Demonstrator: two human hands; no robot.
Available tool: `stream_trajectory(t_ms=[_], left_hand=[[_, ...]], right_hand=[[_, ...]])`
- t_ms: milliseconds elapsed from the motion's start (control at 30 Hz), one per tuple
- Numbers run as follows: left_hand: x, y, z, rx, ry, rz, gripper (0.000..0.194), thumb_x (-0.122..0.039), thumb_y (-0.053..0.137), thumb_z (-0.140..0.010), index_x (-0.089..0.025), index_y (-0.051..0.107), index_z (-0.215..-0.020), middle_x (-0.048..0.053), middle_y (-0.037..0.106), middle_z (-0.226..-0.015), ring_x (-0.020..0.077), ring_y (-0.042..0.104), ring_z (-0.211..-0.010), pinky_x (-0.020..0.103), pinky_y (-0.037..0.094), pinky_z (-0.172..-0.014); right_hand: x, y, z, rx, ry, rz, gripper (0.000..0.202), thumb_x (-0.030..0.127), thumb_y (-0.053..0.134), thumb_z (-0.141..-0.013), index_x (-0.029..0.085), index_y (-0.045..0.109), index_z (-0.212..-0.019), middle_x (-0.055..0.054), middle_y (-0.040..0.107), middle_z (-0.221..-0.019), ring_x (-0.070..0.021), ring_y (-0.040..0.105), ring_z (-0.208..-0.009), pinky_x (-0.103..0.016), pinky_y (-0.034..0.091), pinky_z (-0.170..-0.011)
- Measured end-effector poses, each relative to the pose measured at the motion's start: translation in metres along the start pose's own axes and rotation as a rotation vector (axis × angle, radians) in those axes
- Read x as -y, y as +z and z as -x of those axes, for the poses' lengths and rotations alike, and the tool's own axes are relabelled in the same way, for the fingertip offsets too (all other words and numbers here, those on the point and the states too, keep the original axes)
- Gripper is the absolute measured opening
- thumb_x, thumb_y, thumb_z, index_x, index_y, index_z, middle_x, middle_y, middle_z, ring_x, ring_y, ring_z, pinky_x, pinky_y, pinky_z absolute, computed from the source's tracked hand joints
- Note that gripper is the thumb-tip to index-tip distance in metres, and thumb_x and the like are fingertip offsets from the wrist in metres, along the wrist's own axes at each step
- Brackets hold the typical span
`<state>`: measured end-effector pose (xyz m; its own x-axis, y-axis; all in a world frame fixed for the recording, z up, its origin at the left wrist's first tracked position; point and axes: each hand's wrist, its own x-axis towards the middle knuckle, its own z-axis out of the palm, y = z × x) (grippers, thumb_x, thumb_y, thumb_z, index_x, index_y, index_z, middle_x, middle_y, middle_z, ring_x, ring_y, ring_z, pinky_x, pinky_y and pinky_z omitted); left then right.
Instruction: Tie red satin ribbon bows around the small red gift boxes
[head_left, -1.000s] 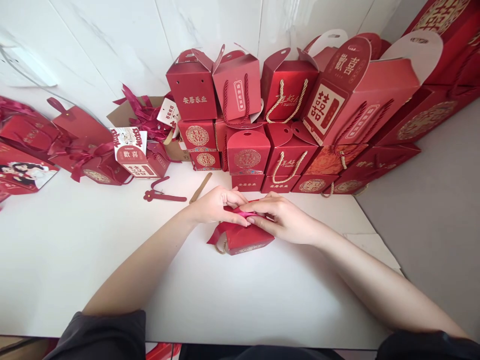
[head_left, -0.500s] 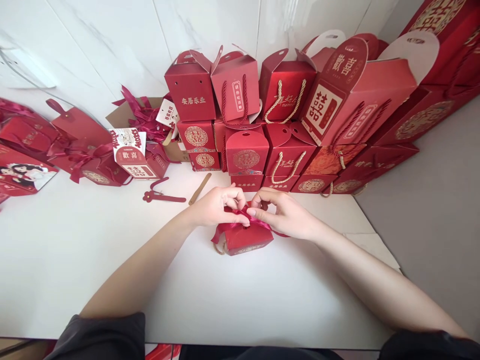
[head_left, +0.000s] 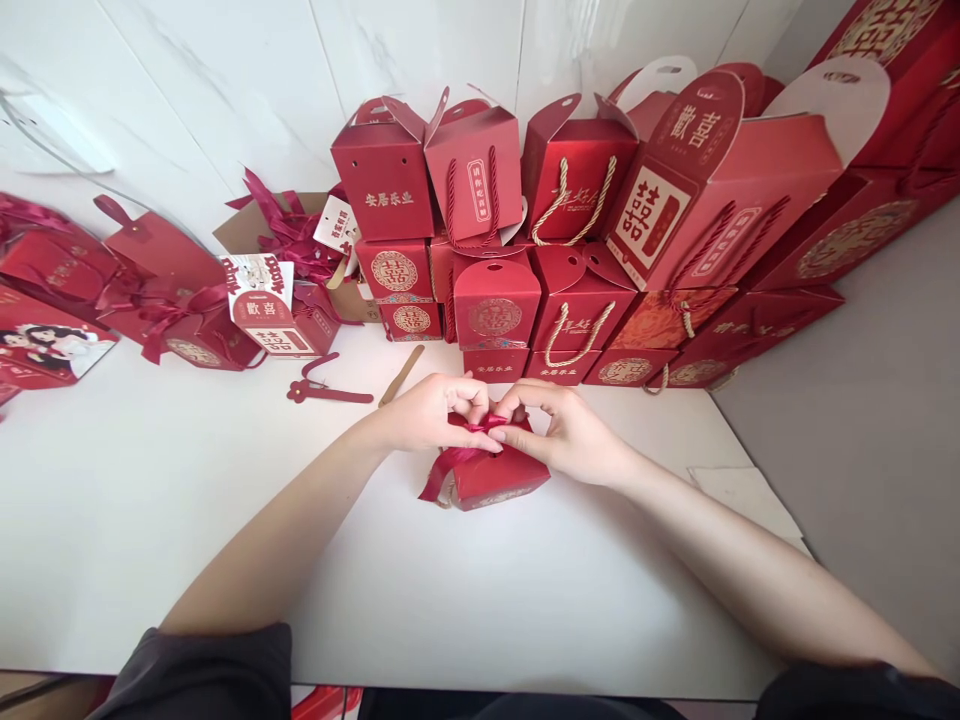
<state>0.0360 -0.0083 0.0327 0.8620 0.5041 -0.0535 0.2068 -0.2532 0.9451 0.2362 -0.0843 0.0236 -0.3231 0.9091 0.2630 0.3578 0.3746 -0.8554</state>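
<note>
A small red gift box [head_left: 501, 478] lies on the white table in front of me, with a dark red satin ribbon [head_left: 448, 470] across its top. My left hand [head_left: 435, 415] pinches the ribbon between thumb and fingers from the left side. From the right, my right hand [head_left: 566, 430] pinches the same ribbon close to the left fingertips. One ribbon tail hangs over the box's left side, near a partly hidden twisted cord handle. The fingers cover part of the ribbon, so the exact shape of the loop or knot is hidden.
Stacked red gift boxes [head_left: 495, 310] stand along the tiled wall. More boxes [head_left: 202, 340] sit at the left, beside a brown carton [head_left: 352, 300] of ribbons. A flower-ended red strip [head_left: 330, 394] and a tan strip [head_left: 401, 375] lie on the white table [head_left: 360, 610].
Both hands keep pinching at the top of the box. The ribbon between them has shifted, and its left tail now hangs longer and plainer over the box's side.
</note>
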Motion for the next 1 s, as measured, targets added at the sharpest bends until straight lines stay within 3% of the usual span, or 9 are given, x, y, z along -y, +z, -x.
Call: stream_trajectory(t_ms=[133,267,433,633,800,1000], left_hand=[[-0.003,-0.004,0.002,0.072,-0.031,0.061,0.035,-0.028,0.074,-0.075,-0.017,0.042,-0.068,0.003,0.067,-0.084,0.0169,0.069,-0.085,0.034,0.054,-0.078],[-0.005,-0.009,0.004,0.133,-0.099,0.124,0.031,-0.030,0.073,-0.077,-0.016,0.046,-0.072,0.005,0.068,-0.087,0.0173,0.069,-0.082,0.027,0.051,-0.066],[-0.005,-0.013,0.003,0.130,-0.132,0.081,0.031,-0.036,0.072,-0.078,-0.015,0.050,-0.073,0.001,0.064,-0.072,0.0156,0.066,-0.073,0.026,0.049,-0.062],[-0.009,-0.008,0.001,0.095,-0.097,0.045,0.028,-0.034,0.069,-0.081,-0.016,0.049,-0.072,0.000,0.062,-0.072,0.0143,0.063,-0.072,0.028,0.049,-0.065],[-0.007,-0.002,0.001,0.037,-0.078,0.014,0.030,-0.030,0.077,-0.072,-0.016,0.050,-0.070,0.001,0.064,-0.077,0.0154,0.064,-0.078,0.033,0.051,-0.078],[-0.009,0.002,0.002,-0.005,-0.049,-0.081,0.024,-0.026,0.075,-0.072,-0.016,0.053,-0.074,0.001,0.062,-0.078,0.0145,0.062,-0.077,0.032,0.052,-0.076]], right_hand=[[-0.008,0.004,-0.001,-0.034,-0.180,-0.025,0.006,0.022,0.068,-0.086,0.019,0.070,-0.080,-0.001,0.071,-0.075,-0.0127,0.058,-0.067,-0.027,0.046,-0.068],[-0.019,0.000,-0.003,0.026,-0.303,-0.094,0.010,0.021,0.063,-0.090,0.020,0.073,-0.088,-0.004,0.073,-0.079,-0.0139,0.062,-0.072,-0.028,0.050,-0.070],[-0.027,-0.008,-0.002,0.113,-0.373,-0.001,0.015,0.024,0.059,-0.093,0.021,0.074,-0.095,-0.006,0.070,-0.085,-0.0141,0.062,-0.075,-0.028,0.052,-0.071],[-0.028,-0.015,-0.002,0.180,-0.495,0.146,0.017,0.019,0.054,-0.094,0.021,0.071,-0.100,-0.007,0.067,-0.089,-0.0153,0.061,-0.079,-0.030,0.050,-0.075],[-0.023,-0.017,-0.002,0.188,-0.493,0.185,0.018,0.017,0.053,-0.094,0.022,0.070,-0.100,-0.008,0.067,-0.092,-0.0164,0.060,-0.081,-0.032,0.048,-0.075],[-0.020,-0.012,-0.005,0.157,-0.398,0.132,0.006,0.024,0.061,-0.090,0.021,0.064,-0.093,-0.005,0.070,-0.091,-0.0173,0.061,-0.082,-0.036,0.042,-0.085]])
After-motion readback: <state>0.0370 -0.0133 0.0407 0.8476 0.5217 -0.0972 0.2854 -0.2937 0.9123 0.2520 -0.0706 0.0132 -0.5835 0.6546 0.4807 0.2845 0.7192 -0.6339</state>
